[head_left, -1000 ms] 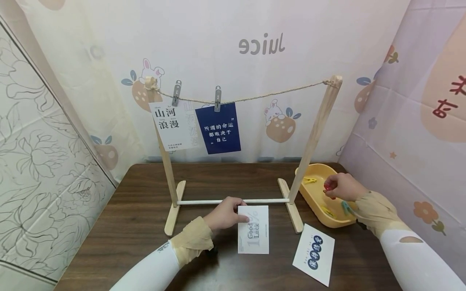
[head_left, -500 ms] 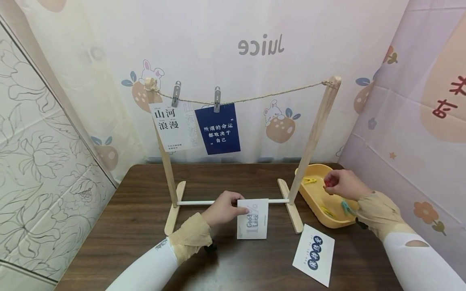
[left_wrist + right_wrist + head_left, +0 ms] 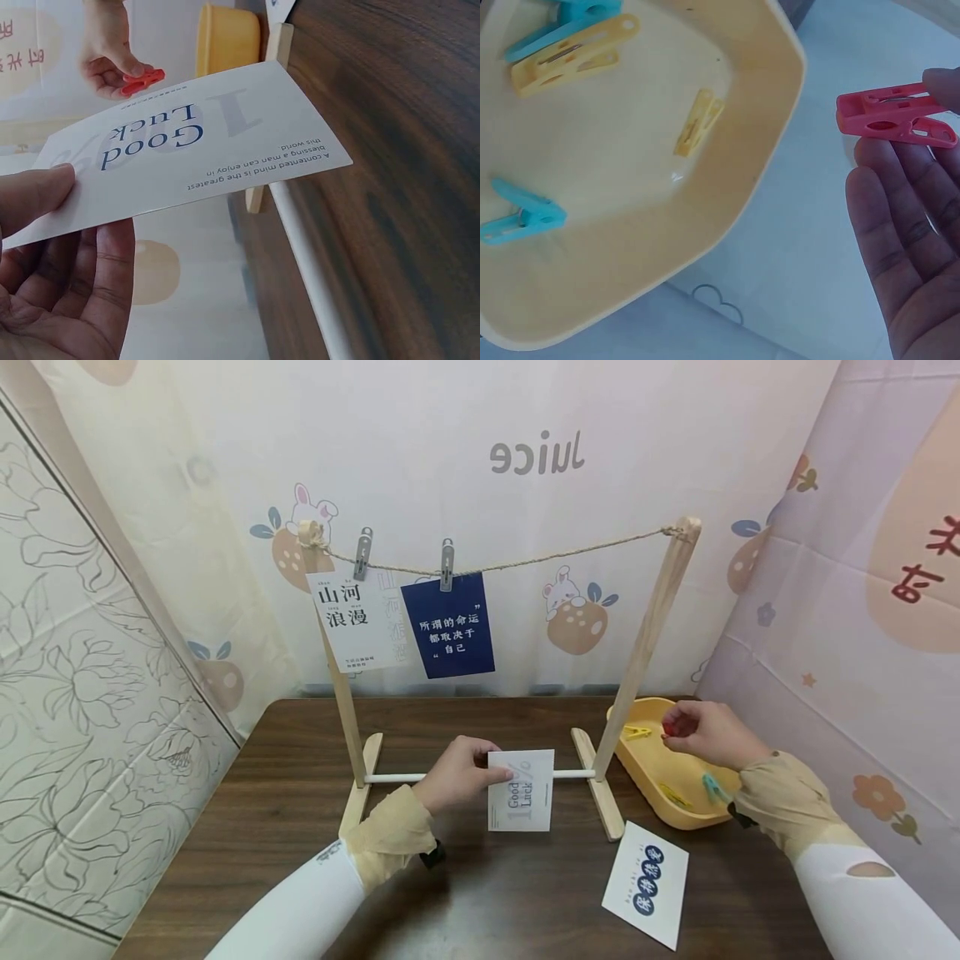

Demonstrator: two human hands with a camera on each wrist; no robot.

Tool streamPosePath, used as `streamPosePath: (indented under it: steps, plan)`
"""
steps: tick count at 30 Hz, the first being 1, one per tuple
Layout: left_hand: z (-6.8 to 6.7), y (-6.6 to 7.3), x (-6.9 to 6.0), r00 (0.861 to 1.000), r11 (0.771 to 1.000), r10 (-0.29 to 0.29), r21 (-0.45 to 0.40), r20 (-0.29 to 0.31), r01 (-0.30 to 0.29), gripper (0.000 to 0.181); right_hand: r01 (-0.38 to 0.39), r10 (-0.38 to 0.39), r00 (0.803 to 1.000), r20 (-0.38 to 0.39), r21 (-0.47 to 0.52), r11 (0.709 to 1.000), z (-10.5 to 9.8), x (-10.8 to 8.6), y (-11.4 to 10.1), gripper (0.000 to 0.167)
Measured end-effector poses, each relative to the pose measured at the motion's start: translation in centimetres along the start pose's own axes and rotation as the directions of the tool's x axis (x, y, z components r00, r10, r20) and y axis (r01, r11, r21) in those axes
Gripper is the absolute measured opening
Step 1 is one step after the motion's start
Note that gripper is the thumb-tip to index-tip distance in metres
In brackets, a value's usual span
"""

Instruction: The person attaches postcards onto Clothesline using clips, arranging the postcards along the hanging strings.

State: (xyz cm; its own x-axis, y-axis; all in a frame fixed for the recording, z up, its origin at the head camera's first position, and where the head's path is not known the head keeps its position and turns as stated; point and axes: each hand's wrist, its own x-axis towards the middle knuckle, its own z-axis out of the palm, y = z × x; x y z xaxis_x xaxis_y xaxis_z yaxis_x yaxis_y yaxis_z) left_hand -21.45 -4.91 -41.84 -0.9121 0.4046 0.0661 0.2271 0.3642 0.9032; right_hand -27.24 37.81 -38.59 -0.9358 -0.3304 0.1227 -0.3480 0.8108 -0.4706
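Observation:
My left hand (image 3: 459,777) pinches a white "Good Luck" card (image 3: 520,806) by its upper left side, thumb in front and fingers behind. The card is raised off the table before the stand's white crossbar (image 3: 397,778). Over the yellow tray (image 3: 645,785), my right hand (image 3: 712,735) pinches a red clothespin (image 3: 892,116) between thumb and fingers; the right wrist view shows it clearly. On the twine line (image 3: 555,557), a grey clip (image 3: 363,556) holds a white card (image 3: 352,627), and another grey clip (image 3: 447,566) holds a navy card (image 3: 450,631).
Yellow clothespins (image 3: 699,122) and teal clothespins (image 3: 525,214) lie in the tray. A white card with blue circles (image 3: 647,885) lies flat at the table's front right. Wooden posts (image 3: 648,652) and feet (image 3: 597,785) of the stand rise between the hands and the curtain.
My left hand has lifted the "Good Luck" card upward, away from the table. My right hand has risen slightly over the tray with the red clothespin. The hanging cards stay in place.

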Motion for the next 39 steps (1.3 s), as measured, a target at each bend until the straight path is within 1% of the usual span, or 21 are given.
streamPosePath:
  steps: [3, 7, 13, 19, 23, 26, 32, 39]
  plan:
    - [-0.3, 0.7, 0.1, 1.0, 1.0, -0.027, -0.016, -0.014, 0.026, 0.011, 0.021, -0.021, 1.0, -0.019, 0.004, 1.0, -0.1, 0.0, -0.6, 0.024]
    - [-0.7, 1.5, 0.4, 0.999, 1.0, -0.028, -0.011, -0.029, 0.028, 0.012, 0.048, -0.048, 0.998, -0.04, 0.007, 0.999, -0.6, -0.1, -1.4, 0.024]
    - [-1.3, 2.5, 0.8, 0.999, 1.0, -0.006, 0.022, -0.052, 0.007, 0.013, 0.06, -0.059, 0.996, -0.06, 0.015, 0.998, -1.4, -0.3, -2.6, 0.024]
    - [-1.9, 3.6, 1.0, 0.998, 0.999, 0.022, 0.037, -0.057, -0.019, 0.013, 0.062, -0.06, 0.995, -0.076, 0.015, 0.998, -1.8, -0.4, -3.3, 0.025]
    - [-2.4, 4.3, 1.1, 0.996, 0.997, 0.057, 0.06, -0.072, -0.053, 0.013, 0.069, -0.067, 0.994, -0.091, 0.013, 0.998, -2.1, -0.6, -3.8, 0.026]
    - [-2.6, 4.6, 1.3, 0.994, 0.995, 0.072, 0.072, -0.079, -0.066, 0.013, 0.074, -0.072, 0.993, -0.095, 0.01, 0.997, -2.4, -0.8, -4.0, 0.027]
    - [-3.0, 5.3, 1.3, 0.993, 0.994, 0.082, 0.076, -0.089, -0.075, 0.012, 0.097, -0.096, 0.988, -0.12, -0.003, 0.995, -3.0, -1.0, -4.6, 0.027]
    - [-3.5, 6.0, 1.5, 0.987, 0.99, 0.126, 0.08, -0.102, -0.118, 0.012, 0.125, -0.126, 0.983, -0.137, -0.012, 0.992, -3.6, -1.4, -5.8, 0.023]
